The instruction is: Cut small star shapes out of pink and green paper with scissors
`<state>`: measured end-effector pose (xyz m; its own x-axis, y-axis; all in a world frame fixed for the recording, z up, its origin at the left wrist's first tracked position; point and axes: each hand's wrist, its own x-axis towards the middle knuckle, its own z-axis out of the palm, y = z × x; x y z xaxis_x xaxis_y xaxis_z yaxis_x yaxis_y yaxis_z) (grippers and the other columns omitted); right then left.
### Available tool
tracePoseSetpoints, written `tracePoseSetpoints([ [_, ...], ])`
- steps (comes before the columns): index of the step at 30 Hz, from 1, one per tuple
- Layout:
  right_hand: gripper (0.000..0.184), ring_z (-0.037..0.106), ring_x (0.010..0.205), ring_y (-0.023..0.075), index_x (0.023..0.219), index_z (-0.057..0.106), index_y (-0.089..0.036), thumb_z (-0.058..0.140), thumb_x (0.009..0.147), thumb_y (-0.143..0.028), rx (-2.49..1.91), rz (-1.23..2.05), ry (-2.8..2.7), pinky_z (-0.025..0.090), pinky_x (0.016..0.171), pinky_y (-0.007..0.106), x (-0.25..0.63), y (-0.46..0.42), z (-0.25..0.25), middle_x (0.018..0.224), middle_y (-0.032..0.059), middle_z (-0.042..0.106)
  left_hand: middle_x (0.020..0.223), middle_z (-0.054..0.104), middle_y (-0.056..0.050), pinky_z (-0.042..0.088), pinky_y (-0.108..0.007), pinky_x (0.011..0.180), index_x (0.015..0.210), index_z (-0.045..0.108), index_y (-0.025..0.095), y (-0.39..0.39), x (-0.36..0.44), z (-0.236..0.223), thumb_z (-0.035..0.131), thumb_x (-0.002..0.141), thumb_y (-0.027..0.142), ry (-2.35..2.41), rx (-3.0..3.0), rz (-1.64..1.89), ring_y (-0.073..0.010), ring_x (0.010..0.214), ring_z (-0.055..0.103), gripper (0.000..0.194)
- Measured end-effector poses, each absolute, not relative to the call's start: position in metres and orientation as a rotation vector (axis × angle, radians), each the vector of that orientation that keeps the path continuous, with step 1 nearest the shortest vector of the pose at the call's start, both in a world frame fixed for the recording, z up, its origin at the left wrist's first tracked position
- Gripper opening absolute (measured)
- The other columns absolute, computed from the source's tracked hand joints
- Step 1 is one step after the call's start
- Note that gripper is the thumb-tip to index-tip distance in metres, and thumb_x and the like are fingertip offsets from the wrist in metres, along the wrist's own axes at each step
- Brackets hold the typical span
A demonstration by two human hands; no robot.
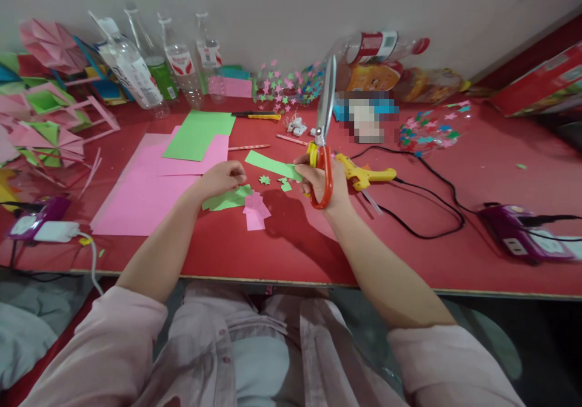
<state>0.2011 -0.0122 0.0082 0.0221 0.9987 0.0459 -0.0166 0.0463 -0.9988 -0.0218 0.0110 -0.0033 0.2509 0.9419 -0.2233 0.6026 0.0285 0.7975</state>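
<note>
Scissors (324, 107) with red and yellow handles point upward in my right hand (335, 182). The same hand pinches one end of a green paper strip (270, 164), which stretches leftward over the table. My left hand (222, 178) is closed, its fingers curled; whatever they may hold is hidden. Just below it lies a pile of green paper pieces (227, 199), with small pink paper squares (256, 211) beside it. A green paper star (264, 180) and green scraps (285, 184) rest between my hands.
A yellow glue gun (368, 173) lies right of my right hand, its black cord running to a purple power strip (513, 231). Pink sheets (140, 195) and a green sheet (200, 134) lie left. Bottles (177, 55) and paper crafts (45, 104) stand behind.
</note>
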Motion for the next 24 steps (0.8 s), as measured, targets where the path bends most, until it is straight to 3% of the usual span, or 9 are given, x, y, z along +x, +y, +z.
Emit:
tracePoseSetpoints([
  [6,0.019,0.039,0.034,0.0068,0.069,0.055,-0.021,0.073,0.066,-0.028,-1.164,1.228,-1.189,0.030,0.035,0.022,0.202,-0.011,0.006,0.046,-0.0073,0.045,0.074,0.066,-0.001,0.045,-0.027,0.065,0.082,0.062,0.017,0.000,-0.003,-0.008,0.058,0.073,0.025,1.198,1.693,0.347,-0.0126,0.067,0.059,0.013],
  [9,0.017,0.039,0.034,0.0060,0.071,0.057,-0.020,0.071,0.066,-0.028,-1.117,1.326,-1.179,0.029,0.035,0.021,0.199,-0.012,0.001,0.048,-0.0068,0.050,0.074,0.065,-0.001,0.044,-0.026,0.062,0.087,0.064,0.016,-0.003,0.003,-0.009,0.066,0.070,0.026,1.135,1.531,0.531,-0.0114,0.066,0.059,0.020],
  [12,0.013,0.038,0.033,0.0072,0.074,0.059,-0.020,0.067,0.067,-0.028,-1.072,1.487,-1.165,0.030,0.035,0.022,0.197,-0.013,-0.004,0.040,-0.0087,0.045,0.077,0.067,0.001,0.045,-0.022,0.060,0.107,0.065,0.020,-0.004,0.007,-0.010,0.077,0.065,0.025,0.914,1.379,0.810,-0.0105,0.069,0.061,0.044],
  [13,0.013,0.037,0.032,0.0075,0.074,0.060,-0.020,0.067,0.067,-0.028,-1.060,1.542,-1.164,0.031,0.035,0.022,0.196,-0.013,-0.006,0.040,-0.0083,0.046,0.076,0.067,0.001,0.045,-0.021,0.060,0.105,0.067,0.021,-0.004,0.009,-0.011,0.078,0.064,0.025,0.846,1.349,0.888,-0.0094,0.068,0.060,0.042],
  [16,0.017,0.036,0.033,0.0063,0.070,0.057,-0.020,0.068,0.070,-0.033,-1.024,1.610,-1.188,0.034,0.037,0.024,0.195,-0.014,-0.009,0.053,-0.0021,0.063,0.062,0.063,0.002,0.044,-0.020,0.055,0.072,0.070,0.016,-0.005,0.013,-0.013,0.076,0.069,0.028,0.831,1.248,1.034,-0.0054,0.055,0.054,0.014],
  [20,0.032,0.036,0.033,0.0064,0.065,0.052,-0.021,0.064,0.079,-0.046,-1.028,1.504,-1.243,0.035,0.038,0.026,0.194,-0.015,-0.009,0.059,0.0019,0.068,0.055,0.064,0.000,0.044,-0.021,0.050,0.061,0.066,0.014,-0.004,0.018,-0.012,0.073,0.071,0.031,0.953,1.100,1.139,-0.0058,0.047,0.054,0.020],
  [24,0.022,0.040,0.035,0.0073,0.073,0.055,-0.020,0.066,0.077,-0.039,-1.063,1.343,-1.323,0.035,0.038,0.025,0.193,-0.018,-0.003,0.058,-0.0003,0.066,0.055,0.066,-0.001,0.044,-0.021,0.047,0.060,0.066,0.013,-0.005,0.019,-0.010,0.072,0.070,0.031,0.986,1.042,1.180,-0.0066,0.045,0.056,0.021],
])
